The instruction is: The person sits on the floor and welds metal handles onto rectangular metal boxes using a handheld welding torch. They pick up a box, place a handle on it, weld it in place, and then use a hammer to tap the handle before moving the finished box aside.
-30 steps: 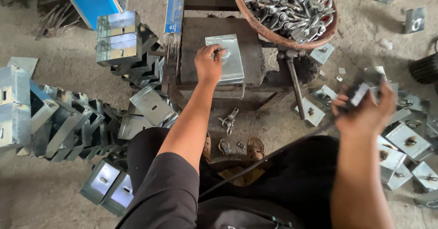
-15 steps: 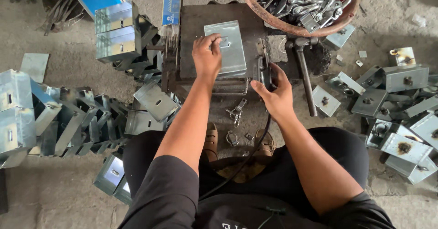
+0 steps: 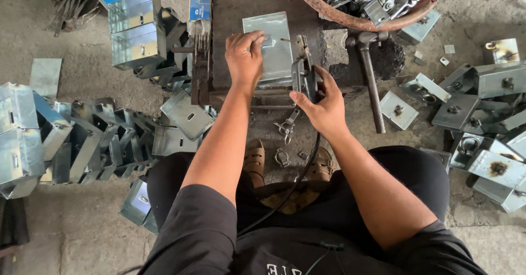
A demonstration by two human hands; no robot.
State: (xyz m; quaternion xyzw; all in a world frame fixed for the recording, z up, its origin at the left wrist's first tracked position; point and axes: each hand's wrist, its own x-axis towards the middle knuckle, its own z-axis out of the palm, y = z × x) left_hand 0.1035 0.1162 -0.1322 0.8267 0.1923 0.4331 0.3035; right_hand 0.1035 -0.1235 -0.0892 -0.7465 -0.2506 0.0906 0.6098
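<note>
The left hand (image 3: 245,57) rests on the galvanised metal plate (image 3: 271,47) lying on the dark work block (image 3: 233,17), fingers curled narrow and pinching a small fitting (image 3: 267,41) at the plate's centre; the right hand (image 3: 324,106), at four o'clock from the plate, grips the electrode holder (image 3: 302,73), whose tip sits just beside the plate's right edge; a rusty bowl of hardware (image 3: 361,20) stands at one o'clock.

light: soft, even daylight | shadows: faint | focus: sharp | glare: mild
</note>
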